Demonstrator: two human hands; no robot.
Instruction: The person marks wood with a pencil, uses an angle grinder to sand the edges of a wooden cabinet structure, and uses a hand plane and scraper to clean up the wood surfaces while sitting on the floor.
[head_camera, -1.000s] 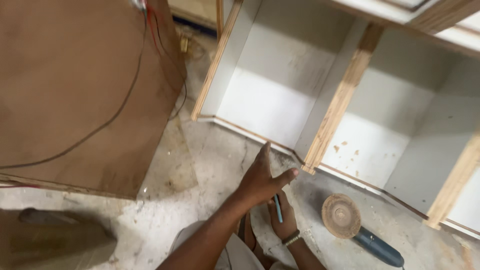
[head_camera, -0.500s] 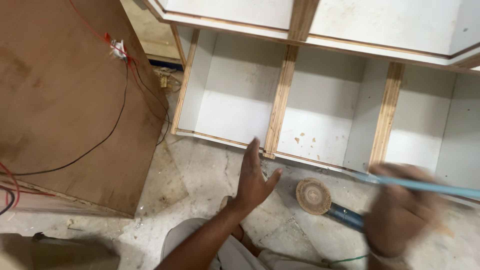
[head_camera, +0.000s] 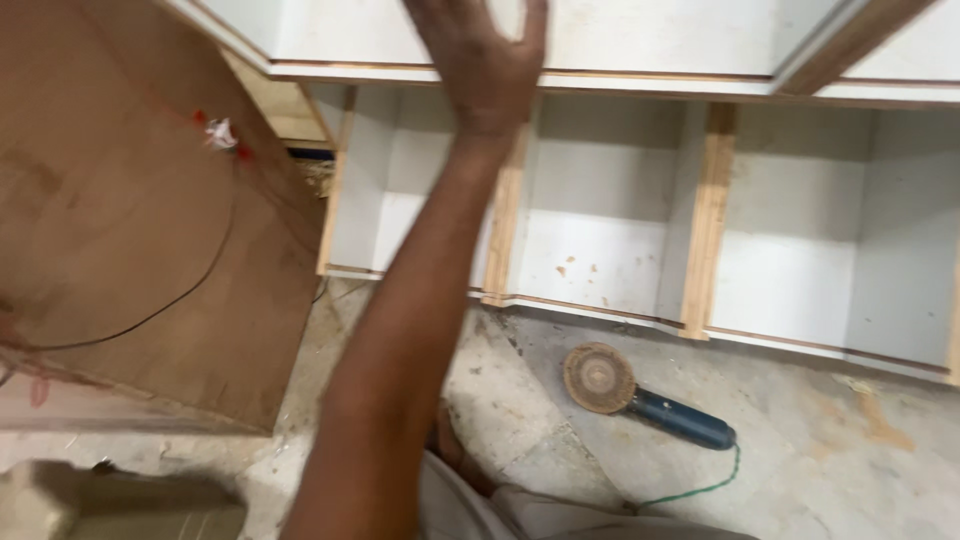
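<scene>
A: Cabinet (head_camera: 600, 230) — that's what your left hand (head_camera: 485, 55) is reaching up against. It's lying on the floor (head_camera: 800, 440) ahead of you, its white compartments facing you, and the hand is spreading over its upper face.

B: Are my fingers closing on anything?

A: No, they're splayed wide and gripping nothing. Whether the palm is touching the panel, I can't tell; it's blurred. Your right hand isn't showing.

B: How will it handle?

A: Judging by the size and board build, you're dealing with something heavy and stiff. The white faces are likely slick, and the raw ply edges (head_camera: 712, 210) may chip or splinter. Those upright dividers look like the soundest places to take hold.

B: What's lying around it?

A: Grinder (head_camera: 640, 395), blue body, disc up, is sitting on the floor near the front edge. Brown board (head_camera: 130, 220) with a thin wire across it is leaning at your left.
</scene>
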